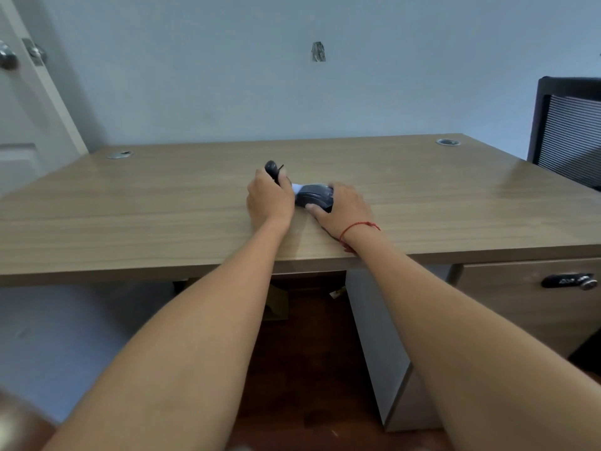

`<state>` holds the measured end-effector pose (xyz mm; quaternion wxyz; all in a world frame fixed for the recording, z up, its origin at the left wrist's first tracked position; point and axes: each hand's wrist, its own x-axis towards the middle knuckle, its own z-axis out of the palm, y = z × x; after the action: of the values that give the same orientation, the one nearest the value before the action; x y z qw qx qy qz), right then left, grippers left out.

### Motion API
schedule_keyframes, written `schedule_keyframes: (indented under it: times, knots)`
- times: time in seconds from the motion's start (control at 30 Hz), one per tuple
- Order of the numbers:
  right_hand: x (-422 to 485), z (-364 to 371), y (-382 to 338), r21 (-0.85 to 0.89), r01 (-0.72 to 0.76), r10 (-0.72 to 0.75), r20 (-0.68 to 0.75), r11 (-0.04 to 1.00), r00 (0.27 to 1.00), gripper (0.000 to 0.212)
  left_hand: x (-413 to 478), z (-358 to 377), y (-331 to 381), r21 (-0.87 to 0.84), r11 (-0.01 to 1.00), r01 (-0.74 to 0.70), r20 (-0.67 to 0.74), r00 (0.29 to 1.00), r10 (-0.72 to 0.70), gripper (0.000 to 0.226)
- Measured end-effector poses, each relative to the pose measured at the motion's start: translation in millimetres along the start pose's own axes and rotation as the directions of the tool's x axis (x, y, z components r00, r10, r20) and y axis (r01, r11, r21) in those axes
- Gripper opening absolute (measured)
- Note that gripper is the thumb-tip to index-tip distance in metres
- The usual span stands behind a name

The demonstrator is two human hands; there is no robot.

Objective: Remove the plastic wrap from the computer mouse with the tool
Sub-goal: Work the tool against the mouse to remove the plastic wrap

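A dark grey computer mouse [314,196] lies in the middle of the wooden desk [162,216], with shiny plastic wrap over it. My right hand [344,208] grips the mouse from the right, thumb on its near side. My left hand [269,198] is closed on a tool with black loop handles [272,169], which look like scissors. A pale bit [296,189], either the tool's tip or loose wrap, shows between my left hand and the mouse's left end. The tool's working end is mostly hidden by my left hand.
Two round cable grommets sit at the desk's back corners, one at the left [119,154] and one at the right [448,142]. A black mesh chair [567,131] stands at the right. A locked drawer [566,281] hangs under the desk's right side. A door [19,92] is at the left.
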<state>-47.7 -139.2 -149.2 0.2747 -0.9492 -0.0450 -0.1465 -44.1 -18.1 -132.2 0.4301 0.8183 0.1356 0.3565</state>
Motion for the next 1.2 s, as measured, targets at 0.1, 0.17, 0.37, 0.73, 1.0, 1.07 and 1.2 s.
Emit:
schedule_keyframes:
  times: [0.1, 0.17, 0.37, 0.73, 1.0, 1.07, 1.2]
  knots:
    - [1.9, 0.9, 1.5, -0.009, -0.034, 0.034, -0.025, 0.999, 0.999, 0.062, -4.7, 0.3, 7.0, -0.169, 0.971, -0.171, 0.003, 0.985, 0.174, 0.027]
    - [2.3, 0.3, 1.3, -0.014, -0.05, 0.049, -0.034, 0.999, 0.998, 0.064, -6.4, 1.5, 7.7, -0.171, 0.961, -0.219, 0.034, 0.973, 0.227, 0.025]
    - [-1.5, -0.9, -1.6, -0.01, -0.057, 0.057, -0.029, 0.998, 0.998, 0.059, -0.2, 4.7, -1.9, 0.064, 0.993, -0.104, 0.096, 0.991, 0.098, 0.026]
    - [-3.2, -7.0, -2.4, 0.087, 0.002, -0.008, 0.073, 0.996, 0.997, 0.039, 2.3, 5.6, -2.3, 0.005, 0.998, -0.062, 0.084, 0.995, 0.061, 0.031]
    - [-7.8, -9.4, -2.6, 0.185, -0.011, 0.0, 0.06, 0.983, 0.998, 0.061, 1.6, 8.2, -0.3, -0.118, 0.973, -0.199, 0.074, 0.975, 0.209, 0.032]
    - [-8.1, -9.8, -2.3, 0.201, -0.032, 0.022, 0.049, 0.979, 0.999, 0.065, 2.8, 7.9, -3.4, -0.069, 0.989, -0.134, 0.063, 0.988, 0.138, 0.031]
    - [-6.7, -9.1, -2.1, 0.144, -0.056, 0.058, -0.007, 0.988, 0.998, 0.059, -0.8, 5.9, 0.2, -0.106, 0.972, -0.212, 0.03, 0.976, 0.216, 0.029]
